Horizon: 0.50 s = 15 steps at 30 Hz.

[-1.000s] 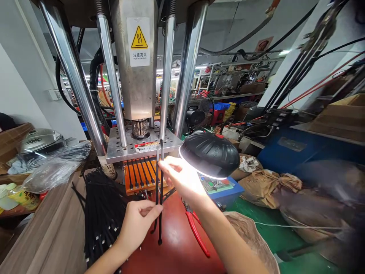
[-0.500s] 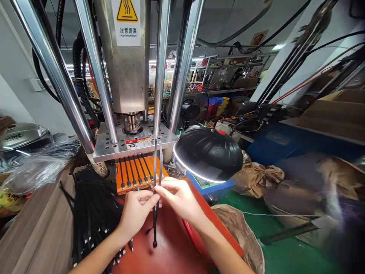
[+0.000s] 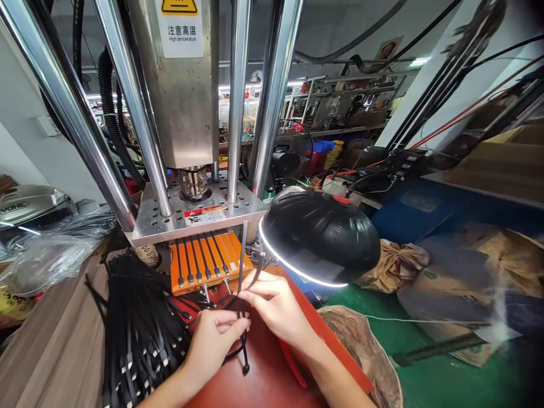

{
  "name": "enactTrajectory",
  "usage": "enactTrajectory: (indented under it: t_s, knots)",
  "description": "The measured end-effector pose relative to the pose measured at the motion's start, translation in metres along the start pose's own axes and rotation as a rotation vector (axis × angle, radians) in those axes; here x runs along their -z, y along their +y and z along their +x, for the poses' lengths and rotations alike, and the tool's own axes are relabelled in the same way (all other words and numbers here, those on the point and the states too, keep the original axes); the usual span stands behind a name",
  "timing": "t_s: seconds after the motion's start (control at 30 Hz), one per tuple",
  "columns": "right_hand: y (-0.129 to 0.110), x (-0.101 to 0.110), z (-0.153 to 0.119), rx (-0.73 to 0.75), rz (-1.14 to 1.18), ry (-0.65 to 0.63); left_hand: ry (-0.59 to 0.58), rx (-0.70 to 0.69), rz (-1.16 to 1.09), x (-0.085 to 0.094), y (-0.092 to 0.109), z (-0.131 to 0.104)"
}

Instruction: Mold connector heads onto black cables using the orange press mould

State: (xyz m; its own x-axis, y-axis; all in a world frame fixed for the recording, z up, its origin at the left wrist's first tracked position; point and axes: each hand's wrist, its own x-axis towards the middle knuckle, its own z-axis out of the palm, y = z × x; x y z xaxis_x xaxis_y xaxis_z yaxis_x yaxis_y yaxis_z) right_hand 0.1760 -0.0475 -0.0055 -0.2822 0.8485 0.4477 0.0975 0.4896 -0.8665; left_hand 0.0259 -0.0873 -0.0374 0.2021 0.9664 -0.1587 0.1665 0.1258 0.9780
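Note:
Just in front of the press, my left hand [image 3: 219,337] pinches a flat black cable [image 3: 242,255] low down, thumb against fingers. Its thin end stands upright, and a dark knob-like end [image 3: 245,369] hangs below the hand. My right hand [image 3: 274,300] is closed a little higher, pinching a second black strand [image 3: 257,271] that bends up and to the right. Whether the two strands are separate cables is unclear. Beyond the hands, an orange mould plate [image 3: 203,258] holds several black cables side by side in its grooves, their connector ends toward me.
A steel press plate [image 3: 148,226] overhangs the mould, between shiny columns. A black lit lamp [image 3: 321,235] stands close on the right. Many black cables [image 3: 140,328] lie heaped at left on the red table [image 3: 208,391]. A red handle [image 3: 294,365] lies near my right forearm.
Both hands have shifted slightly right and my left hand has dropped lower. The two strands, upright together before, are now spread apart, the right one bent. Front pins of the mould plate now show.

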Motion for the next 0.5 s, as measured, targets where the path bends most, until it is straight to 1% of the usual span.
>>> enactTrajectory:
  t_s: [0.13,0.23,0.37,0.43,0.5]
  knots:
    - [0.000,0.002,-0.005,0.011,-0.034,-0.003,-0.007,0.007,0.048,-0.003,-0.011,-0.002]
    - [0.000,0.004,-0.009,-0.071,-0.012,-0.030,-0.005,-0.017,0.051,-0.001,-0.009,-0.001]
    - [0.004,0.006,-0.004,-0.159,0.006,-0.081,-0.007,-0.060,0.026,0.003,0.006,0.006]
    - [0.009,0.009,0.009,-0.180,0.043,-0.146,-0.002,-0.069,-0.014,0.002,0.016,0.013]
    - [0.014,0.012,0.026,-0.168,0.003,-0.165,0.014,-0.012,-0.112,0.000,0.025,0.019]
